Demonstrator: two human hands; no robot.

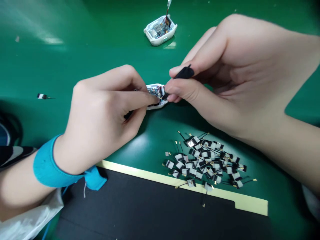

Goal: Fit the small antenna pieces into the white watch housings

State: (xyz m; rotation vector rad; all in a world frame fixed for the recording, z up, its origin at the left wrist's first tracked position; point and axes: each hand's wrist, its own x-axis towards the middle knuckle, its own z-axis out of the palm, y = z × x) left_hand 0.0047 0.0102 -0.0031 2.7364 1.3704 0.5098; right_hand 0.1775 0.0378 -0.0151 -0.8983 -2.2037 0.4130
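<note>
My left hand (107,103) is closed round a small white device case (157,106) with a circuit board inside. Its index fingertip presses down into the case by the board. At the case's right end, my right hand (225,70) pinches a small black piece (184,72) between thumb and fingers; a thin tip sticks out of its upper end. The right fingertips touch or nearly touch the board, hiding what lies beneath them. A dark part shows under the left fingers, too covered to name.
Another open white case (160,31) with a board and upright wires sits farther back. Many small black-and-white parts with thin cables (205,160) are heaped at front right, by a black mat (140,203) with a yellow edge strip (130,169). One similar part (42,96) lies far left.
</note>
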